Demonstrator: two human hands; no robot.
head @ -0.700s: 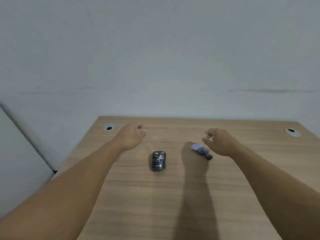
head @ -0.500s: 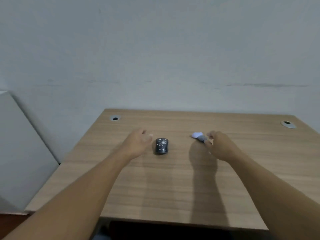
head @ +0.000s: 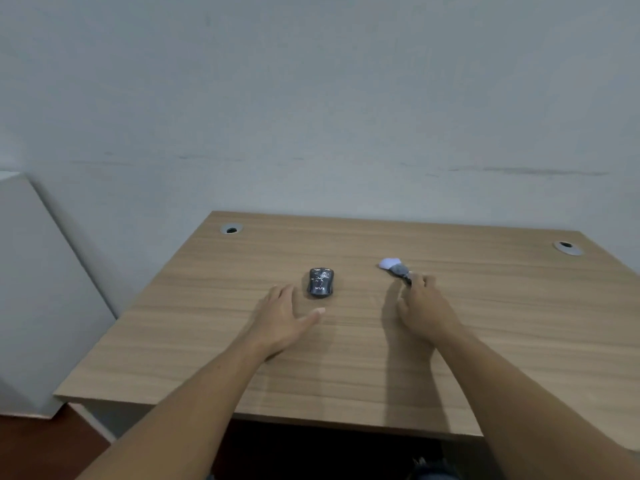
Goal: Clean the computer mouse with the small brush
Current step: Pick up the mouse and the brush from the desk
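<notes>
Barely begun. Mouse (head: 321, 282) untouched at centre frame on the worktop (head: 485, 323). Left hand (head: 282, 318) spread flat, empty, just below-left of it. Right hand (head: 424, 308) closing fingertips on the small brush (head: 394, 268) handle, centre-right; grip uncertain. Brushing all still ahead.

On the desk (head: 346, 368), the mouse (head: 321, 282) lies at centre frame; the brush (head: 394, 268) lies to its right. The left hand (head: 282, 318) is below-left of the mouse, the right hand (head: 424, 311) touching the brush's lower end.
</notes>
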